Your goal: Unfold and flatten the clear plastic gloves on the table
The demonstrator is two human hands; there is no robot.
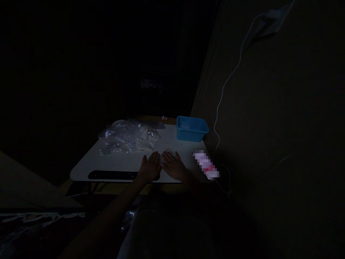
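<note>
My left hand (150,166) lies palm down near the front edge of a white table (126,163), its fingers stretched forward and the thumb apart. Beside it, my right hand (174,165) is also flat, with fingers extended over a small clear plastic piece (168,150), partly hidden beneath them. The fingertips of both hands nearly meet. Beyond my left hand is a heap of crumpled clear plastic bags (121,136), with a whitish piece (147,138) at its right side. The room is very dark, so fine detail is lost.
A blue plastic basin (191,135) stands at the back right. A phone with a lit, blurred screen (206,164) lies at the right edge. A white cable (222,93) runs down the wall. A black slot (113,175) lines the front edge; a small pinkish item (164,118) sits behind.
</note>
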